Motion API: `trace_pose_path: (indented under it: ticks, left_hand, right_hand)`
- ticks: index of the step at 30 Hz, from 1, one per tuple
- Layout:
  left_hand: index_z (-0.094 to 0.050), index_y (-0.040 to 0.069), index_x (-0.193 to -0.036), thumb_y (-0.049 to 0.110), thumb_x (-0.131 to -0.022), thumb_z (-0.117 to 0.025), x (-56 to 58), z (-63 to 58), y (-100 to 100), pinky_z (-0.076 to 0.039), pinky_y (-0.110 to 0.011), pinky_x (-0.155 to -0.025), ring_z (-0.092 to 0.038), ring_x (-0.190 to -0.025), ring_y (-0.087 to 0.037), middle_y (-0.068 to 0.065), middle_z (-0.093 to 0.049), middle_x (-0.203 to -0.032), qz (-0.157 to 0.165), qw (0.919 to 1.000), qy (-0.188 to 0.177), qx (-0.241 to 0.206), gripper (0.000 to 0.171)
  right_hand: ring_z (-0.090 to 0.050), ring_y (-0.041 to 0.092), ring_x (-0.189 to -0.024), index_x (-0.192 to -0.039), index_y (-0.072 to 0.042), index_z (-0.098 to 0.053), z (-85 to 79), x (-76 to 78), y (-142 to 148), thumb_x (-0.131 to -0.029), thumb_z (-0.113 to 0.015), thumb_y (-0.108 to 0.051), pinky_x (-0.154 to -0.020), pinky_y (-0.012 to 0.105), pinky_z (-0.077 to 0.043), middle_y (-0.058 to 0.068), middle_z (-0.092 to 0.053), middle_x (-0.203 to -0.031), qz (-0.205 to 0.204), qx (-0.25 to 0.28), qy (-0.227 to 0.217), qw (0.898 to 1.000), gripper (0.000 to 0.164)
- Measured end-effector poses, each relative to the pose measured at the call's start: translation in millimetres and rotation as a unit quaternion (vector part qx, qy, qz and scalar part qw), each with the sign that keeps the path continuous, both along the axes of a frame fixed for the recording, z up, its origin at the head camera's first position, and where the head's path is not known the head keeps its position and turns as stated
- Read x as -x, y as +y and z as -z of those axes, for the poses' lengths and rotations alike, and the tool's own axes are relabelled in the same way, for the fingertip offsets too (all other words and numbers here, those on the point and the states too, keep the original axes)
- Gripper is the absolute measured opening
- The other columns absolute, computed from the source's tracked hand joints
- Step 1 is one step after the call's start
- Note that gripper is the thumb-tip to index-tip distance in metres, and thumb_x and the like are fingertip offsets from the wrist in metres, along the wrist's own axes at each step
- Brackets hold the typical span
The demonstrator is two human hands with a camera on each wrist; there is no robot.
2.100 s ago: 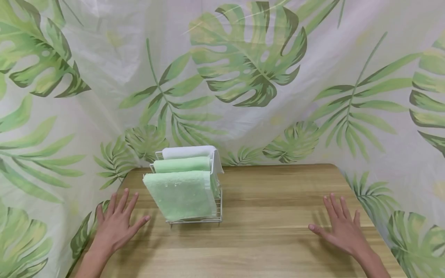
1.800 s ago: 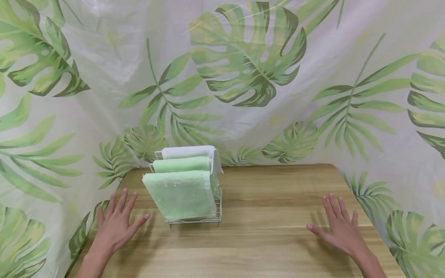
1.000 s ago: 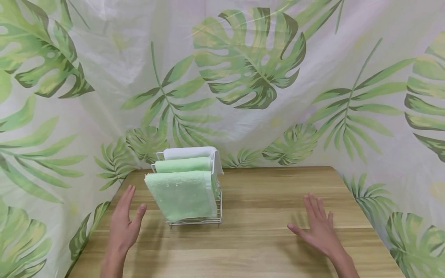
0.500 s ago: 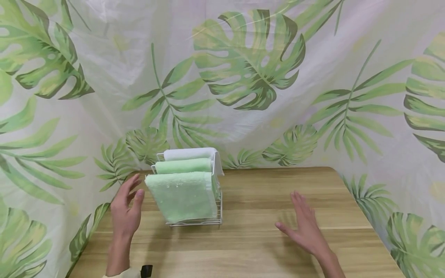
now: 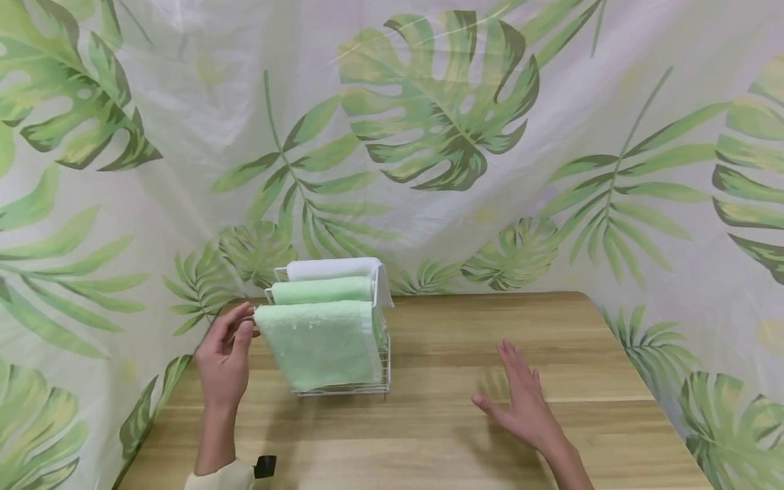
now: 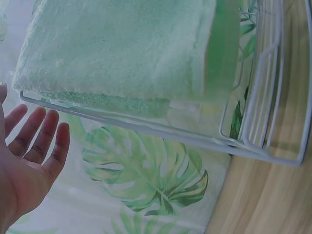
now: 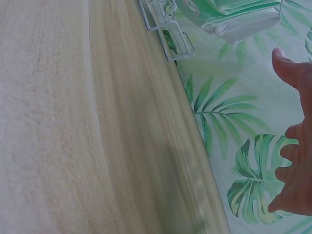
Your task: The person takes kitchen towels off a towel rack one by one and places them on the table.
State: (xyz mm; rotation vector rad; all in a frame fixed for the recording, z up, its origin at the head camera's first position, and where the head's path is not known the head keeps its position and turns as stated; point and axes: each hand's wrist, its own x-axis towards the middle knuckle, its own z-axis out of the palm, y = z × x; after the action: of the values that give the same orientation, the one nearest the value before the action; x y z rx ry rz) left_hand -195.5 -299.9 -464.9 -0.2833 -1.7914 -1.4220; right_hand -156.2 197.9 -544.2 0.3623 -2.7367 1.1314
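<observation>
A white wire rack (image 5: 388, 367) stands on the table left of centre. Over its front bar hangs a green towel (image 5: 321, 344); behind it hang a second green towel (image 5: 321, 291) and a white towel (image 5: 333, 269). My left hand (image 5: 225, 357) is beside the rack, its slightly bent fingertips right at the front towel's upper left corner. In the left wrist view, the fingers (image 6: 48, 131) are spread below that corner of the towel, with nothing between them. My right hand (image 5: 522, 401) hovers over the table right of the rack, holding nothing, its thumb apart from the fingers.
The wooden table (image 5: 465, 327) ends at a back edge just behind the rack. A leaf-patterned cloth (image 5: 429, 224) hangs behind and at both sides. A black strap end (image 5: 265, 467) sticks out near my left sleeve (image 5: 222, 475).
My left hand has come forward and rightward to the front towel's corner, its fingers bending. My right hand has moved left toward the rack. The towels and rack stay put.
</observation>
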Motion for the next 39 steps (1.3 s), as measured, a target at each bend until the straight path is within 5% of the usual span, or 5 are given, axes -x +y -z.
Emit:
trace_pose_path:
  ticks: [13,23,32,39]
  left_hand:
    - [-0.068,-0.018,-0.121,-0.001,-0.104,-0.066,7.5,-0.9,9.3,-0.065,-0.018,-0.070,-0.072,-0.079,-0.005,0.008,-0.077,-0.102,0.024,0.9930,-0.053,-0.103,0.024]
    - [-0.070,-0.021,-0.111,-0.008,-0.099,-0.069,9.8,0.9,10.6,-0.063,-0.015,-0.067,-0.074,-0.074,-0.005,0.002,-0.080,-0.096,0.045,0.9912,-0.022,-0.122,0.017]
    - [-0.069,-0.024,-0.108,-0.011,-0.098,-0.069,9.7,1.1,7.9,-0.064,-0.014,-0.068,-0.075,-0.076,-0.004,0.003,-0.080,-0.095,0.054,0.9906,-0.009,-0.125,0.016]
    - [-0.069,-0.023,-0.110,-0.008,-0.099,-0.071,8.5,-1.4,7.8,-0.065,-0.016,-0.069,-0.076,-0.076,-0.004,0.004,-0.080,-0.095,0.040,0.9904,-0.026,-0.130,0.019]
  right_hand:
    - [-0.005,0.050,-0.166,-0.173,-0.017,-0.015,1.2,-2.0,-3.7,-0.093,-0.080,-0.051,-0.123,0.088,-0.005,0.019,-0.010,-0.181,-0.007,-0.002,-0.003,1.000,0.108]
    - [-0.009,0.046,-0.167,-0.173,-0.016,-0.017,-4.0,2.6,-8.2,-0.093,-0.080,-0.052,-0.125,0.085,-0.008,0.013,-0.011,-0.181,-0.008,-0.020,0.007,1.000,0.108]
    - [-0.010,0.041,-0.168,-0.172,-0.013,-0.022,-29.1,9.7,-29.4,-0.093,-0.079,-0.055,-0.130,0.079,-0.011,0.012,-0.016,-0.181,-0.041,-0.017,0.020,0.999,0.107]
    - [-0.013,0.036,-0.169,-0.172,-0.015,-0.024,-65.8,19.8,-54.3,-0.092,-0.079,-0.055,-0.135,0.070,-0.014,0.005,-0.017,-0.181,-0.079,-0.033,0.055,0.995,0.105]
